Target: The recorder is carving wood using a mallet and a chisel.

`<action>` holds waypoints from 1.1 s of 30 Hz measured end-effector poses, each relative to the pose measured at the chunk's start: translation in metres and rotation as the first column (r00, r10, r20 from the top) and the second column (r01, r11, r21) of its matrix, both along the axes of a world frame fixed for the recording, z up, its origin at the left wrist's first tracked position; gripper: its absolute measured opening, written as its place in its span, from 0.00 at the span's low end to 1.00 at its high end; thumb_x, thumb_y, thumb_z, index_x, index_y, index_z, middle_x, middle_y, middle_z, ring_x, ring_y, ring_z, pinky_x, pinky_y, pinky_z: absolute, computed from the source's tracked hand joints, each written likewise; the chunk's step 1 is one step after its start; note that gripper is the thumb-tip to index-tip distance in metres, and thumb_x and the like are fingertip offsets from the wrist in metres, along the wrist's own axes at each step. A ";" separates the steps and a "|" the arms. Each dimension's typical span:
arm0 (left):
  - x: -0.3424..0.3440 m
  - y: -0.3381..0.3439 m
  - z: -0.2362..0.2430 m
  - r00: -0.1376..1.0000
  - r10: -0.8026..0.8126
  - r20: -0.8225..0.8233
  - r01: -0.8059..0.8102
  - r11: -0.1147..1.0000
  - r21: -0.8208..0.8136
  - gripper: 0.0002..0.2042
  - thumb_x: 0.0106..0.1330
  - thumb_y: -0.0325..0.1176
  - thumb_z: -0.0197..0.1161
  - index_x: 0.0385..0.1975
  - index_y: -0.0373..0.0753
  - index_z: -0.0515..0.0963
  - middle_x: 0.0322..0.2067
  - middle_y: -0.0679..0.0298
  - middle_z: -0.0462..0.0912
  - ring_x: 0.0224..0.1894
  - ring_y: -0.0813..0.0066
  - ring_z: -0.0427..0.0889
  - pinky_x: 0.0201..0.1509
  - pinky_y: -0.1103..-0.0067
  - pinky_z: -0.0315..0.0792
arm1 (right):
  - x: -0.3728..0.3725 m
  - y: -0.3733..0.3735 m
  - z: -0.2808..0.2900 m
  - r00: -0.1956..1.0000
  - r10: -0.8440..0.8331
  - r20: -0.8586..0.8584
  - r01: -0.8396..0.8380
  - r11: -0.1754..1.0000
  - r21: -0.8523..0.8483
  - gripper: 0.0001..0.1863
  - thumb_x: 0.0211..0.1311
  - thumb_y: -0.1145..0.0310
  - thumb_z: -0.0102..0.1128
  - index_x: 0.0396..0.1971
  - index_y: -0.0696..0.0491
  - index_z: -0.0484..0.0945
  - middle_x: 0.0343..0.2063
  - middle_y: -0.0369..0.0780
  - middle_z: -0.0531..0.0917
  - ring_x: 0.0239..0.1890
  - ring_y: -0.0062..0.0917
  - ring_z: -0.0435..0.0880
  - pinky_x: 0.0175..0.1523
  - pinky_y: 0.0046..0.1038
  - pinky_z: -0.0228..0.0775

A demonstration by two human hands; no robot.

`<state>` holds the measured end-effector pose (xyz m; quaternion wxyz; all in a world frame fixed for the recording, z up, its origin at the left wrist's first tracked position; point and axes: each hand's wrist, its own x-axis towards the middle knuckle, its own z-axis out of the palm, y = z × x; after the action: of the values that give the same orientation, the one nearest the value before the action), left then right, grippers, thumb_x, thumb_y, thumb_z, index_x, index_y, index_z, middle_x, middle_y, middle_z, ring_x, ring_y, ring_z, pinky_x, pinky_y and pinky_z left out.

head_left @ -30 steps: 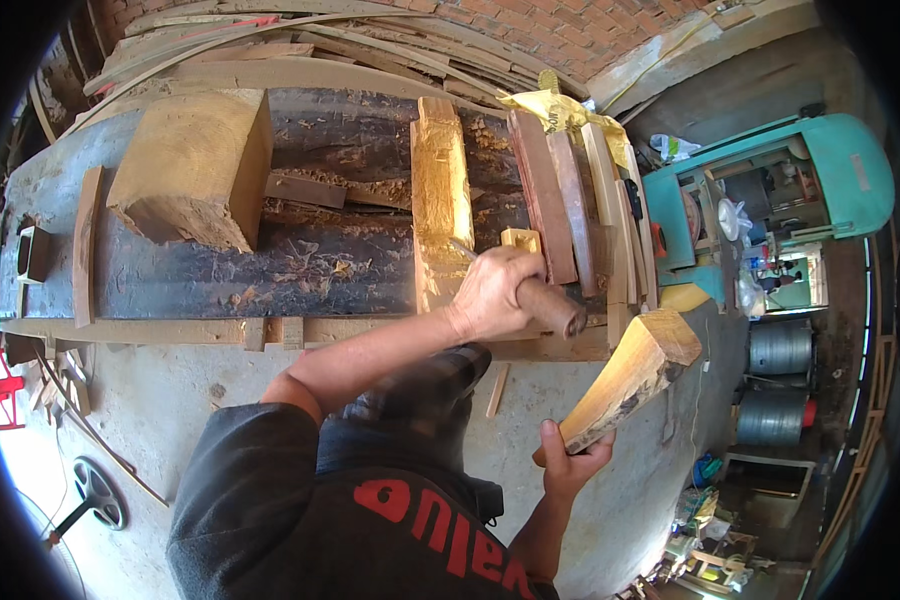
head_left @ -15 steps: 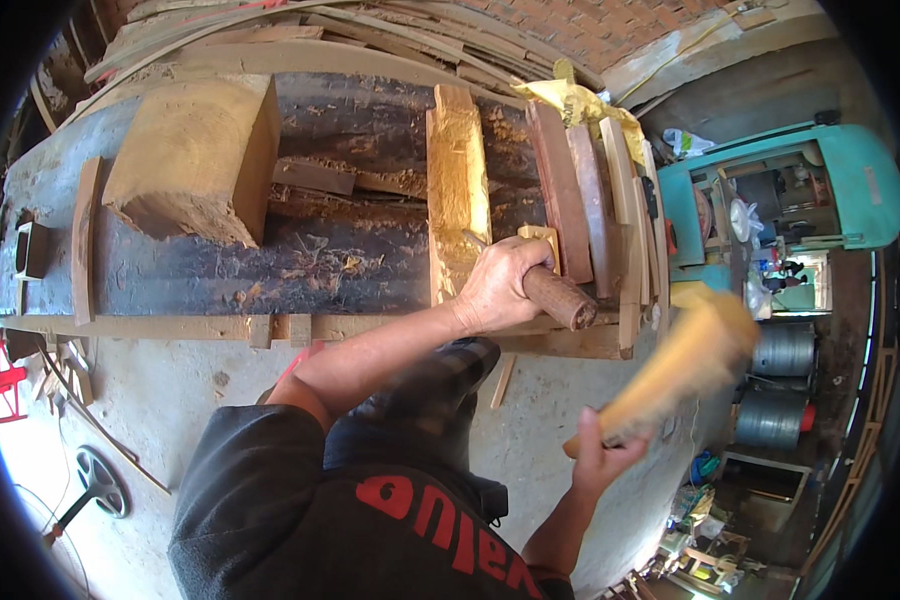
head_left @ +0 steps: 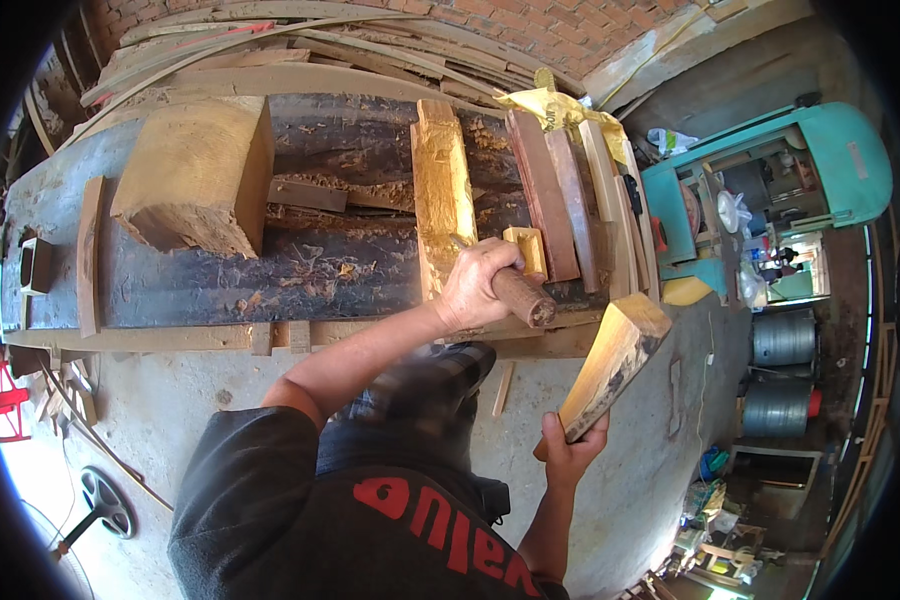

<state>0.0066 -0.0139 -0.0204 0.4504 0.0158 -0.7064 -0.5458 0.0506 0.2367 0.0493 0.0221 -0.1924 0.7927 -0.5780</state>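
My left hand [head_left: 467, 287] is closed round a chisel [head_left: 524, 297] with a thick brown wooden handle. The handle's butt points right, and a short bit of blade reaches left onto a long yellow wooden piece [head_left: 442, 190] with a carved face. My fingers hide the rest of the chisel. Lower right, my right hand [head_left: 575, 458] grips the narrow end of a wooden mallet [head_left: 615, 362], a tapered yellow club with dark patches. Its broad head is tilted up, apart from the chisel's butt. A small hollowed wooden block [head_left: 526, 250] lies just beyond my left hand.
A dark, rough log bench [head_left: 345, 265] carries a large wood block [head_left: 195, 170] on the left and reddish boards [head_left: 542, 195] on the right. Long wood strips [head_left: 370, 45] are piled behind it. A teal machine [head_left: 840, 165] and metal drums [head_left: 776, 408] stand to the right.
The mallet has come left and lower, closer to the chisel's butt, and my right hand has shifted slightly left. My left hand still holds the chisel on the wooden piece. The view has shifted slightly.
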 end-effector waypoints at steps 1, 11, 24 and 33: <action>-0.002 0.003 0.003 1.000 0.008 -0.025 -0.009 0.999 -0.033 0.17 0.53 0.35 0.76 0.23 0.39 0.70 0.20 0.61 0.74 0.24 0.61 0.78 0.28 0.69 0.71 | 0.002 0.004 -0.002 1.000 -0.002 0.021 0.003 0.999 -0.038 0.28 0.51 0.76 0.70 0.51 0.59 0.66 0.22 0.33 0.74 0.13 0.11 0.68 0.18 0.17 0.59; -0.014 0.011 -0.001 0.998 0.026 0.056 -0.027 1.000 0.008 0.18 0.54 0.39 0.76 0.24 0.36 0.71 0.21 0.57 0.75 0.27 0.61 0.78 0.32 0.69 0.73 | 0.011 0.011 0.026 0.981 -0.064 -0.183 0.041 0.992 -0.123 0.33 0.51 0.76 0.68 0.56 0.60 0.61 0.22 0.36 0.75 0.15 0.16 0.72 0.21 0.19 0.65; -0.006 0.012 -0.010 0.989 -0.054 0.139 0.060 0.997 -0.040 0.18 0.50 0.39 0.76 0.24 0.38 0.71 0.25 0.54 0.77 0.30 0.52 0.79 0.35 0.65 0.73 | 0.007 0.005 0.012 0.906 0.047 -0.421 -0.049 0.999 0.005 0.23 0.51 0.72 0.70 0.46 0.58 0.70 0.28 0.35 0.76 0.27 0.19 0.75 0.37 0.22 0.71; -0.008 -0.004 -0.014 0.988 -0.147 0.049 0.153 0.975 -0.158 0.14 0.46 0.29 0.73 0.27 0.38 0.73 0.25 0.56 0.77 0.30 0.52 0.79 0.34 0.67 0.73 | 0.003 -0.007 -0.009 0.999 -0.005 0.032 -0.001 0.983 0.186 0.22 0.47 0.69 0.76 0.40 0.59 0.74 0.33 0.37 0.81 0.35 0.19 0.78 0.42 0.25 0.72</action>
<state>-0.0015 -0.0174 -0.0340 0.3943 -0.0640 -0.7558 -0.5188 0.0537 0.2299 0.0403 0.0523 -0.1796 0.8430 -0.5043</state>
